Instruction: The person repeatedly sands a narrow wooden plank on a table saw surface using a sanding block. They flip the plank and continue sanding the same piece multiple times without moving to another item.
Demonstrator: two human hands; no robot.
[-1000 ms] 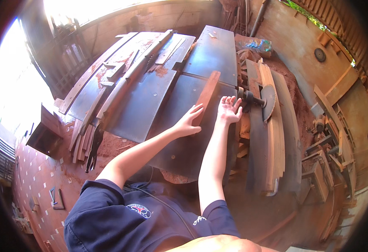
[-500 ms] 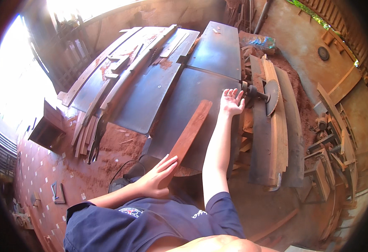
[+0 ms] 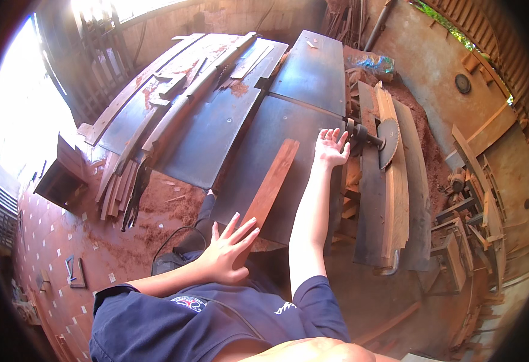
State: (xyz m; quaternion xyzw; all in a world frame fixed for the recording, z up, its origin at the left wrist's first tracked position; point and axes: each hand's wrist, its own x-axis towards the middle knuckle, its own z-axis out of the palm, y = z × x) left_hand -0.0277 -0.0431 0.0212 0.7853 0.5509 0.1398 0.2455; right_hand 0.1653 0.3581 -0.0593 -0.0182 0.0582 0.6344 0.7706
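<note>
A long reddish wooden plank [image 3: 273, 181] lies lengthwise on a dark metal machine table [image 3: 258, 133], its near end sticking out over the table's front edge. My left hand [image 3: 228, 253] lies on that near end close to my body, fingers spread over the wood and holding it. My right arm is stretched forward. My right hand [image 3: 329, 148] rests flat and open on the table's right edge, apart from the plank. Just right of that hand a circular saw blade [image 3: 388, 142] sits on a shaft.
Flat boards [image 3: 391, 199] are stacked to the right of the machine. Wooden strips and offcuts [image 3: 174, 102] lie on the metal surface to the left. Red sawdust [image 3: 174, 205] and a black cable [image 3: 171, 238] cover the floor. A wooden box [image 3: 62, 172] stands at left.
My left hand left the plank's far end and came back to its near end by my body. The plank slid toward me. My right hand stayed on the table's right edge.
</note>
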